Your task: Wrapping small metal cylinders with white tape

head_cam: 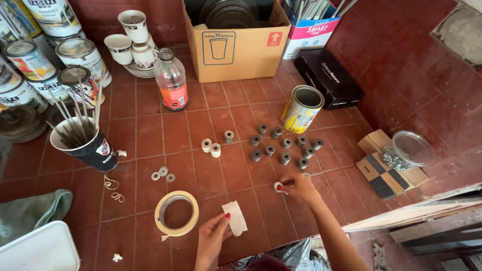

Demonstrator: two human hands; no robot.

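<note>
My left hand (212,236) pinches a strip of pale masking tape (235,218) that lies on the red tiled floor, beside a roll of masking tape (175,213). My right hand (299,187) is closed on a small round metal piece (277,187) resting on the tiles. Just beyond it lies a cluster of several small grey metal rollers (281,143). Two rollers wrapped in pale tape (211,147) stand to the left of the cluster.
Three flat washers (162,174) and rubber bands (114,189) lie at left. A dark cup of metal rods (90,145), paint cans (83,57), a plastic bottle (171,80), a cardboard box (236,42), a yellow tin (301,108) and a box with screws (389,163) ring the area.
</note>
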